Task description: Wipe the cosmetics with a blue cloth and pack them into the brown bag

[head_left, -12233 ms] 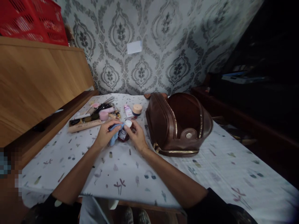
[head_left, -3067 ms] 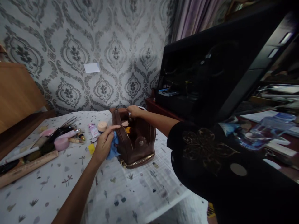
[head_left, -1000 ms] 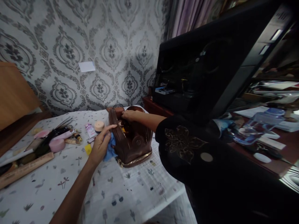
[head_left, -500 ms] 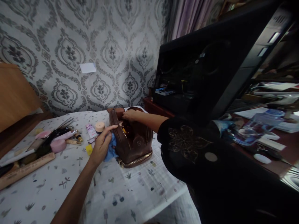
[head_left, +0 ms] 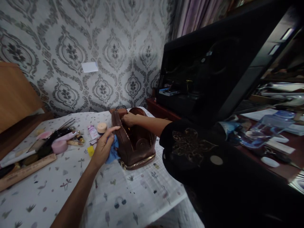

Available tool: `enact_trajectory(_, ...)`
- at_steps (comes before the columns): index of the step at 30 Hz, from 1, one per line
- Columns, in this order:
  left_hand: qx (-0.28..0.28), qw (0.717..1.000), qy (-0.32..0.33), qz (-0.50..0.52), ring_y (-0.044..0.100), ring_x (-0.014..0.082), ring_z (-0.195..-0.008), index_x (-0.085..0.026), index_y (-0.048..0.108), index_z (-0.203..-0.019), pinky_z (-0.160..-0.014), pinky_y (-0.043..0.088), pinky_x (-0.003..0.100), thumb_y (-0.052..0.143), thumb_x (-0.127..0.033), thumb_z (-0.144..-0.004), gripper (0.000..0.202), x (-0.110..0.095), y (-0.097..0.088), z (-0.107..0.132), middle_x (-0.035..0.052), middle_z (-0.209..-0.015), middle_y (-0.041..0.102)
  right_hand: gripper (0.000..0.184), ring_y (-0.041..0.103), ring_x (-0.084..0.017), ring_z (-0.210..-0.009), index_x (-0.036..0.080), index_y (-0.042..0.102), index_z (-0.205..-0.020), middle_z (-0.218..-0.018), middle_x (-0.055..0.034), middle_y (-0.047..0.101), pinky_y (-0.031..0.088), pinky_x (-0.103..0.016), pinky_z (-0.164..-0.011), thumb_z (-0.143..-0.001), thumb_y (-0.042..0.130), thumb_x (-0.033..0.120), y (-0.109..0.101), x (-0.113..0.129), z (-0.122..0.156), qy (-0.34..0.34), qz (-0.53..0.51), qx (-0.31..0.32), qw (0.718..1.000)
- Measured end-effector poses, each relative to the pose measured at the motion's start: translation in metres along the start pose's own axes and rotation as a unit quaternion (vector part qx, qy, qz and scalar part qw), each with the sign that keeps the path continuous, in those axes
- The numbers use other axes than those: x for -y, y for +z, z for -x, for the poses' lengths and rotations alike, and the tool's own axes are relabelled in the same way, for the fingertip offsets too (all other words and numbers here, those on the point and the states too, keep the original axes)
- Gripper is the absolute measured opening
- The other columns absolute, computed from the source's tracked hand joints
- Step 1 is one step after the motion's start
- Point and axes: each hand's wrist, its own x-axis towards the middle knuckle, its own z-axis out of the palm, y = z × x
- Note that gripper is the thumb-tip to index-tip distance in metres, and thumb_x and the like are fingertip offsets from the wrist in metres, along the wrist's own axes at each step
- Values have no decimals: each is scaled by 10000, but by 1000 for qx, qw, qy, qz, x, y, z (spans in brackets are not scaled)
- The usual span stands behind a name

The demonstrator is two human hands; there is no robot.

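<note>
A brown leather handbag (head_left: 127, 155) stands upright on the patterned white cloth, its top unzipped and a gold zip along its lower front. My left hand (head_left: 103, 147) grips the bag's left side, forefinger laid along the upper edge. Between that hand and the bag lies a crumpled blue cloth (head_left: 114, 155). Reaching in from the right, my right hand (head_left: 129, 119) is inside the bag's mouth with its fingers curled; the fingertips, and anything in them, are hidden. Close behind my left hand are a beige-lidded jar (head_left: 102, 127), a small pink-and-white tube (head_left: 92, 132) and a yellow item (head_left: 90, 151).
On the left of the white tablecloth (head_left: 78, 190) is a pile of cosmetics, with a pink round container (head_left: 59, 146) and a long beige box (head_left: 28, 171). A large black screen (head_left: 201, 69) stands at right. Beyond my right sleeve are a clear plastic bottle (head_left: 263, 129) and papers.
My right hand has moved slightly left and lower inside the bag, toward its left wall. My left hand stays at the bag's side.
</note>
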Motion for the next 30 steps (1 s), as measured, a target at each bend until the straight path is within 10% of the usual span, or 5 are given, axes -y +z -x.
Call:
enact_trajectory(7,8,1000,6,-2,518,194,-1286,-224,599,-1261,-1144,338,337,415,-392,-949,399,3,-2,2,38,-1332,610,352,612,-214,-1067,136,573,-1244,-1244,-96,590,530,-421,-908,-956,583,339,-7,6,-5,-54,62,152,985)
enact_trajectory(15,17,1000,9,-14,512,199,-1297,-224,587,-1289,-1149,339,349,407,-404,-952,422,3,-2,2,41,-1357,602,287,631,-195,-1004,109,634,-1129,-1132,-94,656,516,-367,-884,-926,625,310,-26,21,2,-83,103,188,973)
enact_trajectory(23,18,1000,5,-16,494,197,-1327,-229,588,-1291,-1150,343,333,401,-411,-953,427,1,-2,2,25,-1373,600,268,637,-163,-902,139,696,-1114,-1040,-84,724,412,-223,-763,-928,515,206,-93,35,22,-95,73,79,990)
enact_trajectory(30,28,999,15,-18,480,201,-1349,-196,575,-1313,-1170,328,339,384,-400,-966,446,0,-2,3,48,-1404,580,282,575,-121,-691,134,705,-911,-786,-32,696,379,-223,-654,-955,456,257,-107,47,111,-76,-108,-123,984)
